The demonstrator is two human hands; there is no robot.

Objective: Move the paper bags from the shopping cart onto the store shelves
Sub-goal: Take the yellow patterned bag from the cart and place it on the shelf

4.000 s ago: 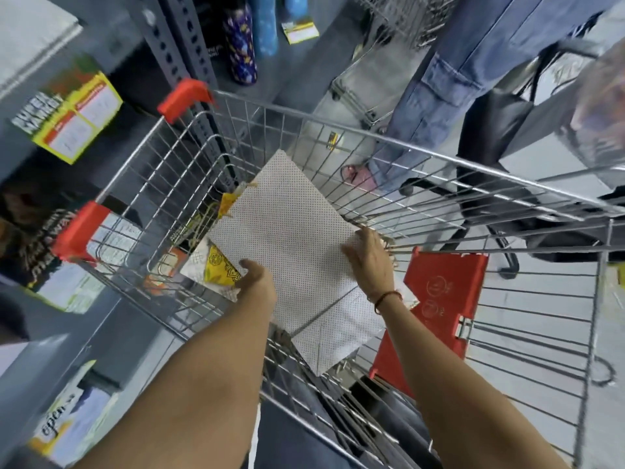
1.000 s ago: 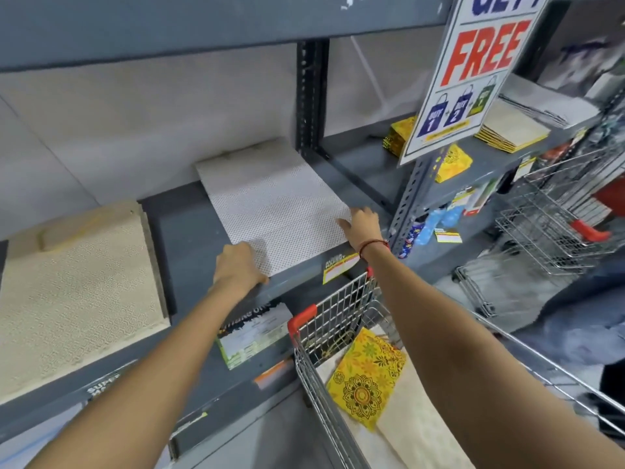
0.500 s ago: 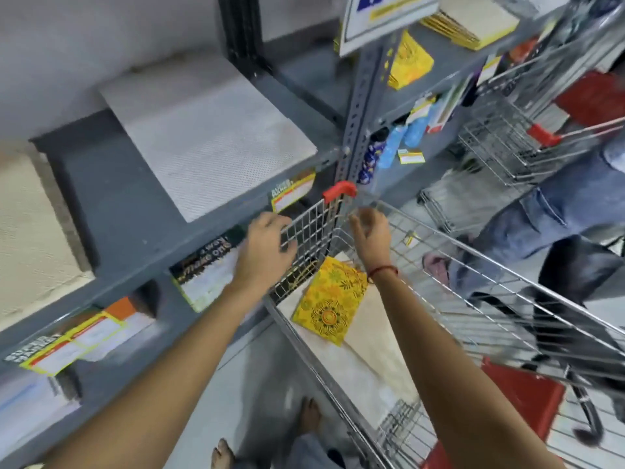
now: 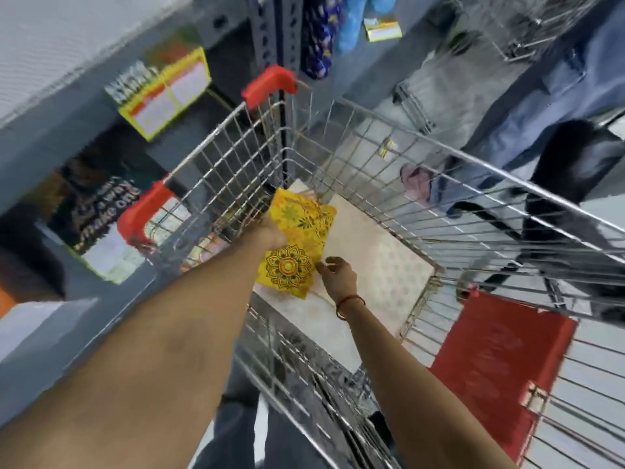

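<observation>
Wire shopping cart (image 4: 389, 137) beside grey store shelves (image 4: 50, 130), red child-seat flap (image 4: 490, 360) at the near end. Large pale paper bag (image 4: 378, 265) lies flat on the cart floor. Yellow mandala-print paper bag (image 4: 297, 245) sits on top of it, near the cart's left wall. Left hand (image 4: 270, 233) closed on that yellow bag's left edge. Right hand (image 4: 338, 275) loosely open, fingers curled, fingertips at the bag's lower right edge; contact unclear. Red thread on the right wrist.

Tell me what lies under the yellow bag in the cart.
Under the yellow bag lie flat pale bags on the cart floor. How many are stacked cannot be seen.
</observation>
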